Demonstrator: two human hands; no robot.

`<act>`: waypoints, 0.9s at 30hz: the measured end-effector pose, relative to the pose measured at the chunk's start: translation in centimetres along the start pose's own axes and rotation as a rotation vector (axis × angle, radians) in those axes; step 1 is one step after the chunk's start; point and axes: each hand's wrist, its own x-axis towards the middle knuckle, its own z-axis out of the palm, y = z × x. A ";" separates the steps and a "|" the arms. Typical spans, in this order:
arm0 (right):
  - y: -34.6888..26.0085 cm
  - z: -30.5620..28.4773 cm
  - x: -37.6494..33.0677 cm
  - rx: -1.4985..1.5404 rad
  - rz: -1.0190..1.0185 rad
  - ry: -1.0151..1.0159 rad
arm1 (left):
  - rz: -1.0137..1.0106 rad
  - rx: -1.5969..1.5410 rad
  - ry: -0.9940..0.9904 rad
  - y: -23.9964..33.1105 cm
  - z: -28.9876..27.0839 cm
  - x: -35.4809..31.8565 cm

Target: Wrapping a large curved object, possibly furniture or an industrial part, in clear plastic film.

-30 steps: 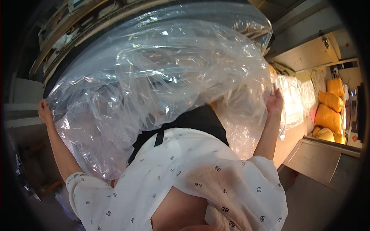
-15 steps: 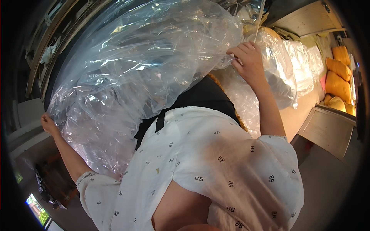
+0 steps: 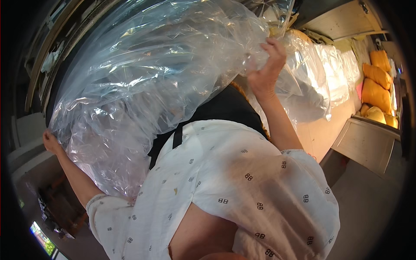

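Observation:
A large sheet of clear, crinkled plastic film [image 3: 143, 73] spreads across my front, bunched and shiny. Its left edge is pinched in my left hand [image 3: 52, 142], out at the far left with the fingers closed. At the right end of the sheet, my right hand [image 3: 268, 71] is raised, thumb and fingers apart. The film's edge lies right beside the thumb and fingertips; whether they touch it is hard to make out.
More clear plastic [image 3: 310, 73] lies piled to the right, running back toward orange bundles [image 3: 376, 93]. A pale wooden panel [image 3: 364, 145] sits at the right, and another board [image 3: 344, 21] is at the upper right. Wooden rails [image 3: 54, 41] run along the upper left.
My right hand has shifted left and its fingers have spread from a closer curl. My left hand still pinches the film's edge, slightly lower and farther left.

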 end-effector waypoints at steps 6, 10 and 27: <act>6.8 -3.4 4.2 0.247 0.329 0.092 | -0.183 0.043 0.076 -5.3 -0.1 0.3; 6.8 -5.3 13.7 1.037 0.622 0.092 | -0.173 -0.042 0.051 -4.8 -0.7 -0.7; 12.2 15.6 23.5 0.222 0.060 -0.537 | -0.586 -0.874 -0.361 -13.7 -17.1 -0.3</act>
